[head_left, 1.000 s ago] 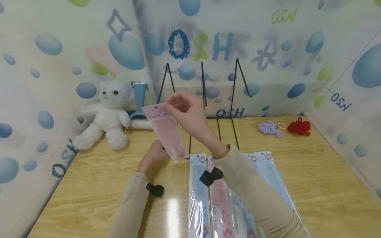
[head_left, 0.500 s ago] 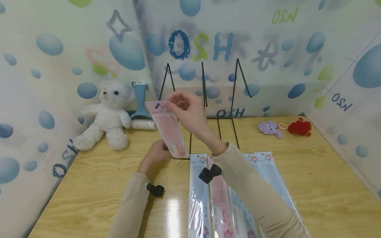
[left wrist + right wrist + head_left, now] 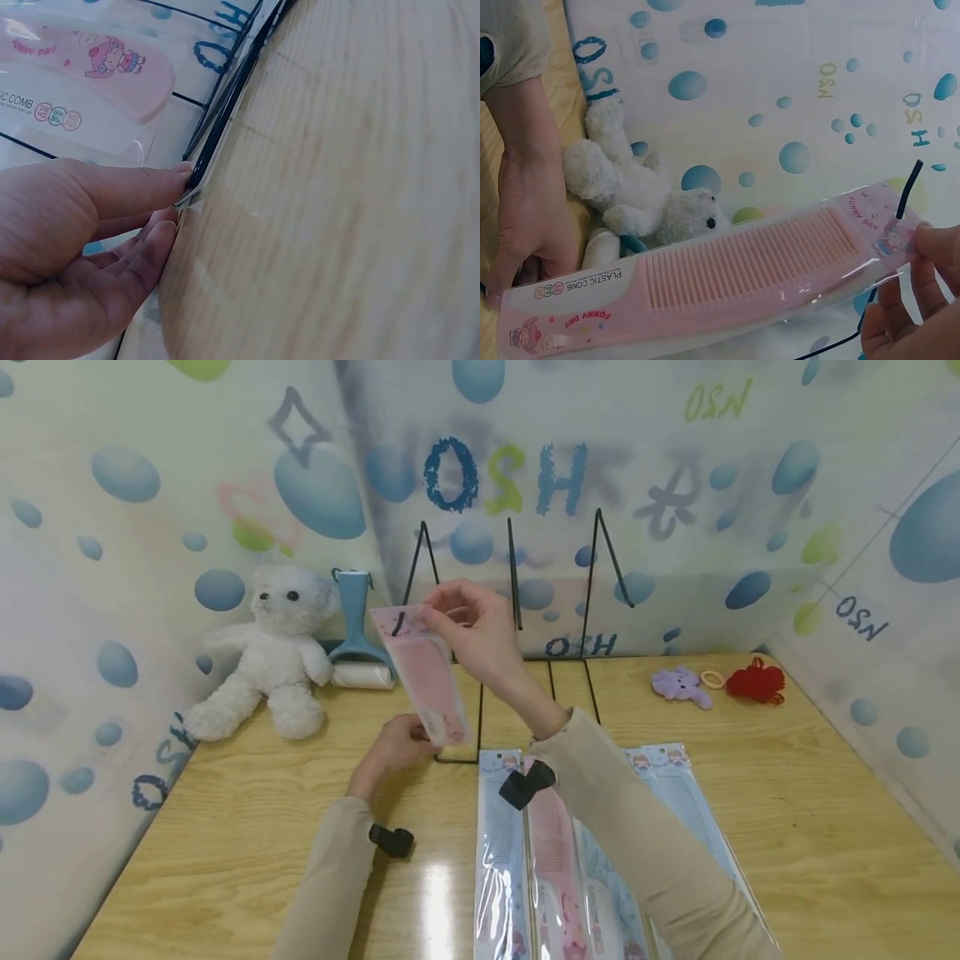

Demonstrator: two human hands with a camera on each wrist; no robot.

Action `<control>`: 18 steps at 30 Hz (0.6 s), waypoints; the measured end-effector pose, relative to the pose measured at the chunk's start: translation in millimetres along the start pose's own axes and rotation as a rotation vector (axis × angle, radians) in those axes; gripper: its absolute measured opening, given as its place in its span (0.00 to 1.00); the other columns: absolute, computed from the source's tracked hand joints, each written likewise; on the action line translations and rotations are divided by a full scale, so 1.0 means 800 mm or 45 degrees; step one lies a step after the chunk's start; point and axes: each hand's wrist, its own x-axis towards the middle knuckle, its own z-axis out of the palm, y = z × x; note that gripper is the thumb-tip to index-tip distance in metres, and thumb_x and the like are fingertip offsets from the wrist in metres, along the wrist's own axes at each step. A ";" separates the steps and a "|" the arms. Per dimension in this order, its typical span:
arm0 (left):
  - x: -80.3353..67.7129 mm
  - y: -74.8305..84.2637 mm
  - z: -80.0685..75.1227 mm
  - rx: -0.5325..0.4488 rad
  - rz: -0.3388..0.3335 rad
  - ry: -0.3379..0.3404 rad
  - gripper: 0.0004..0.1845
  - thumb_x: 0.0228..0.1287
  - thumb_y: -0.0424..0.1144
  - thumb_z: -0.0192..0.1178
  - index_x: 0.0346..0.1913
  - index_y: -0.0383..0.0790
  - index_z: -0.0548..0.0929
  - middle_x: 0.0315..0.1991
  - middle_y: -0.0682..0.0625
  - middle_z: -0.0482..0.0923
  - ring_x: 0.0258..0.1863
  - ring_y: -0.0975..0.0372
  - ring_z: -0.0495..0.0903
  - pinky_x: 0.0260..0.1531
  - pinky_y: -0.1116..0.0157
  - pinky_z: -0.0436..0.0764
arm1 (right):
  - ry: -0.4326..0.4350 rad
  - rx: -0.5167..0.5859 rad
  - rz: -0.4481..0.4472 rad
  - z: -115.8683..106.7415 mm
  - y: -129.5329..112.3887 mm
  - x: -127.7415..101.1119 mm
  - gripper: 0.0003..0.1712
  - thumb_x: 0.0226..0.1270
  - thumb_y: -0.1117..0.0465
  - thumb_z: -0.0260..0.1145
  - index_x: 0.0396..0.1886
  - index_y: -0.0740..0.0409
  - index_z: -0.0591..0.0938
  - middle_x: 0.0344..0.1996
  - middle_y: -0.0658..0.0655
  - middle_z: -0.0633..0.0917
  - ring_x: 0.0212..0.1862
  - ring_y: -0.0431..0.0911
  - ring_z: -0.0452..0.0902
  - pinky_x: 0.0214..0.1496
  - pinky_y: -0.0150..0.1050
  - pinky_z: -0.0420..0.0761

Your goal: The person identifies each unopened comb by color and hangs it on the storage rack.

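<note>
A pink comb pack (image 3: 423,672) hangs tilted in front of the black wire rack (image 3: 513,568). My right hand (image 3: 453,620) pinches its top corner, and the leftmost hook (image 3: 397,624) pokes through the pack's hole. The right wrist view shows the comb pack (image 3: 742,274) lengthwise, the hook (image 3: 907,187) through its header and my right hand (image 3: 915,300) on the edge. My left hand (image 3: 393,747) is at the rack's base by the pack's lower end. In the left wrist view its thumb and forefinger (image 3: 169,225) pinch the wire corner of the rack (image 3: 232,90).
A white teddy bear (image 3: 270,647) and a blue lint roller (image 3: 356,627) stand at the back left of the wooden table (image 3: 225,827). Several comb packs (image 3: 555,852) lie under my right forearm. A purple elephant clip (image 3: 678,683), a hair ring (image 3: 711,677) and a red knot (image 3: 753,679) lie back right.
My right hand has lifted the pink comb pack up and slightly right, and the hook now shows through its hole. The left hand has stayed at the rack's base.
</note>
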 end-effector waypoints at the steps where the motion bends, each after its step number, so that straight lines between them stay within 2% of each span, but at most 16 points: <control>1: 0.000 0.000 0.000 -0.001 0.005 -0.001 0.15 0.58 0.30 0.66 0.48 0.31 0.82 0.37 0.43 0.84 0.38 0.54 0.82 0.44 0.55 0.79 | -0.002 0.008 0.004 0.000 0.001 0.001 0.06 0.65 0.68 0.65 0.38 0.67 0.81 0.36 0.60 0.83 0.38 0.47 0.78 0.41 0.36 0.79; 9: 0.000 -0.004 -0.001 -0.009 0.000 0.000 0.16 0.59 0.30 0.64 0.51 0.32 0.81 0.39 0.44 0.84 0.40 0.55 0.81 0.44 0.56 0.79 | -0.021 0.048 0.047 -0.001 0.007 0.012 0.06 0.65 0.67 0.65 0.38 0.68 0.81 0.36 0.60 0.83 0.38 0.47 0.78 0.43 0.37 0.79; 18: 0.001 -0.002 0.000 0.005 0.013 0.018 0.17 0.58 0.32 0.66 0.51 0.30 0.81 0.40 0.44 0.81 0.42 0.55 0.78 0.45 0.58 0.77 | 0.031 0.036 0.067 -0.003 0.015 0.023 0.05 0.64 0.66 0.67 0.36 0.66 0.81 0.35 0.59 0.84 0.38 0.47 0.79 0.43 0.38 0.79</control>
